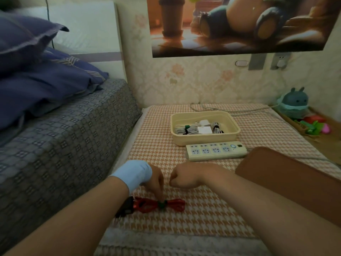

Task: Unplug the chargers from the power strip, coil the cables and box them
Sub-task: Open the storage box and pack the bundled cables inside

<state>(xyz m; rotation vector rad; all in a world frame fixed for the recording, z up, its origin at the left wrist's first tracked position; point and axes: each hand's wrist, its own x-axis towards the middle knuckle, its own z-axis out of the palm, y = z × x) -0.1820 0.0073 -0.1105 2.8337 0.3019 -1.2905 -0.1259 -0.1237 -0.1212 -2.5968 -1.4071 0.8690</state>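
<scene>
A coiled red cable (173, 205) lies on the checked cloth near me, bound at its middle by a green tie (162, 203), with a black charger plug (126, 207) at its left end. My left hand (156, 182), wearing a light blue wristband, reaches down and its fingertips pinch the green tie. My right hand (186, 175) hovers just right of it, fingers curled under, holding nothing that I can see. Further back, a cream power strip (215, 151) has nothing plugged in. Behind it a cream box (204, 139) holds several coiled white cables and white chargers.
A bed with a patterned cover (64, 145) and blue pillows runs along the left. A brown cushion (287, 180) lies at the right beside my forearm. A grey cord (230, 109) trails behind the box. Toys (313, 124) and a plush sit at the far right.
</scene>
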